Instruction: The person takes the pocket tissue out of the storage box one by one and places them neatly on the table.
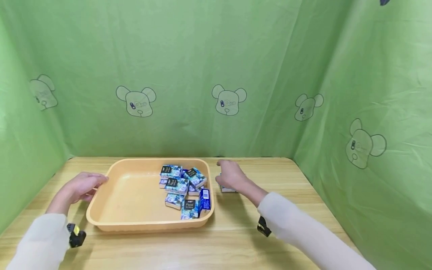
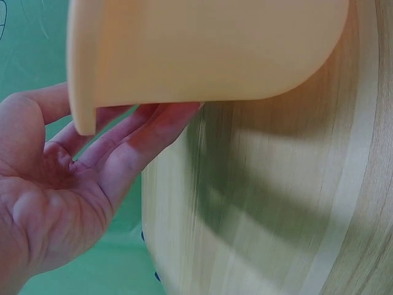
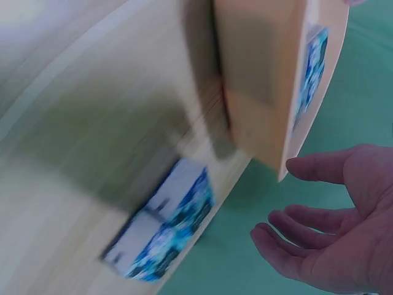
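A yellow-orange plastic tray (image 1: pixel 135 225) lies on the table, with several blue floral tissue packs (image 1: pixel 177 185) marked "Face" piled at its right side. My left hand (image 1: pixel 82 186) is at the tray's left rim; in the left wrist view its fingers (image 2: pixel 144 138) reach under the rim beside the outer wall, and the thumb side passes behind the rim. My right hand (image 1: pixel 231 175) hovers just right of the tray, fingers apart and loosely bent, holding nothing. Partly hidden beneath it are tissue packs (image 1: pixel 228 189); the right wrist view shows two packs (image 3: pixel 163 227) side by side on the wood.
The wooden table (image 1: pixel 162 251) runs in front of the tray and to its right. Green curtains (image 1: pixel 189 56) with bear-head drawings enclose the back and both sides. Blue-sided packs (image 1: pixel 204 200) stand close against the tray's right wall.
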A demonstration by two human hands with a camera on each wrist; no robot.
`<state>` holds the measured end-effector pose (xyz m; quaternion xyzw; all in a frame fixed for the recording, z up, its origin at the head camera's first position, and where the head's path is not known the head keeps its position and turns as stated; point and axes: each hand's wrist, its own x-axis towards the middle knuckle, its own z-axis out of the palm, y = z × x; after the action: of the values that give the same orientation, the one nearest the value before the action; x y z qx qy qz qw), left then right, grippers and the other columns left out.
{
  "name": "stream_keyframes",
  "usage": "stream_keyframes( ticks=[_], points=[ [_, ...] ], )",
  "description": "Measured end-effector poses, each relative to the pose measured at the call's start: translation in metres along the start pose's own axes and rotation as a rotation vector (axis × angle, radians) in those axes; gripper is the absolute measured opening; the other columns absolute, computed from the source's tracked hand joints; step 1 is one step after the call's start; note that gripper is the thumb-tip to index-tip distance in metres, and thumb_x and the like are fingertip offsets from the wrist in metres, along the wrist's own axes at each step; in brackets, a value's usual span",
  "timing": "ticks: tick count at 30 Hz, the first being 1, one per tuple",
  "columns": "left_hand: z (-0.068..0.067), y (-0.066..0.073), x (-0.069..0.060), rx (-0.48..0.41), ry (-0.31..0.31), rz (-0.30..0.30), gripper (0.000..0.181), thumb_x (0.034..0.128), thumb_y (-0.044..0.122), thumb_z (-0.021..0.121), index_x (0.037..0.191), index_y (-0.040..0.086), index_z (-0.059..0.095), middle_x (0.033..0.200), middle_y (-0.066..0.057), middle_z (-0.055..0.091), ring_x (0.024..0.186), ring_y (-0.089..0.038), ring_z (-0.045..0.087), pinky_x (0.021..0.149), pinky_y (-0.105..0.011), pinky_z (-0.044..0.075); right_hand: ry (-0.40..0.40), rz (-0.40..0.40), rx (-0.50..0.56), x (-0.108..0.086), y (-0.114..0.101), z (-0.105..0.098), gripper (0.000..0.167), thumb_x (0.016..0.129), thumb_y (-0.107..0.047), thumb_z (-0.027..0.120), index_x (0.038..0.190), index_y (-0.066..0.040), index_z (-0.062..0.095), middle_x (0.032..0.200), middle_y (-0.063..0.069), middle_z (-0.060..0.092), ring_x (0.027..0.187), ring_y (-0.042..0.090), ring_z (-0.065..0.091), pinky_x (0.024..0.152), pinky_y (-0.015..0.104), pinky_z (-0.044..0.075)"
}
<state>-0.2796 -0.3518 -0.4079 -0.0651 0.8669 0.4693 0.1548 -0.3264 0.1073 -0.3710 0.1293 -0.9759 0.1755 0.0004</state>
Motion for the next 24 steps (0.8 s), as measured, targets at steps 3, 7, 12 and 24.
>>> stream_keyframes(
  ticks=[3, 7, 12, 24],
  points=[
    [0.0, 0.0, 0.0, -0.002, 0.003, 0.001, 0.068, 0.1069, 0.033, 0.045, 0.151, -0.015, 0.026, 0.138, -0.038, 0.048, 0.082, -0.01, 0.067, 0.069, -0.029, 0.062, -0.017, -0.019, 0.022, -0.001, -0.016, 0.003, 0.058, 0.087, -0.008, 0.071, 0.142, 0.001, 0.054, 0.139, 0.021, 0.06, 0.124, 0.038, 0.061, 0.104, 0.046, 0.054],
    [0.0, -0.001, 0.001, -0.002, 0.003, 0.001, 0.068, 0.1069, 0.033, 0.045, 0.151, -0.015, 0.026, 0.138, -0.038, 0.049, 0.082, -0.011, 0.067, 0.069, -0.03, 0.063, -0.026, -0.082, 0.067, -0.002, -0.036, 0.011, 0.06, 0.086, -0.005, 0.071, 0.143, 0.002, 0.052, 0.141, 0.024, 0.058, 0.112, 0.036, 0.065, 0.091, 0.042, 0.061],
    [0.0, -0.002, 0.001, -0.005, 0.002, 0.005, 0.069, 0.1066, 0.033, 0.046, 0.151, -0.015, 0.026, 0.138, -0.037, 0.05, 0.083, -0.012, 0.068, 0.07, -0.031, 0.063, -0.02, -0.159, 0.053, -0.004, -0.057, 0.025, 0.056, 0.09, -0.009, 0.07, 0.143, 0.001, 0.052, 0.141, 0.023, 0.058, 0.116, 0.036, 0.064, 0.097, 0.043, 0.058],
    [0.0, -0.003, 0.001, -0.013, 0.003, 0.006, 0.069, 0.1064, 0.033, 0.046, 0.151, -0.015, 0.026, 0.14, -0.038, 0.048, 0.083, -0.011, 0.068, 0.071, -0.032, 0.064, -0.055, -0.227, -0.055, -0.01, -0.088, 0.053, 0.056, 0.093, -0.015, 0.065, 0.147, -0.007, 0.052, 0.145, 0.018, 0.056, 0.134, 0.034, 0.054, 0.109, 0.044, 0.051]
  ],
)
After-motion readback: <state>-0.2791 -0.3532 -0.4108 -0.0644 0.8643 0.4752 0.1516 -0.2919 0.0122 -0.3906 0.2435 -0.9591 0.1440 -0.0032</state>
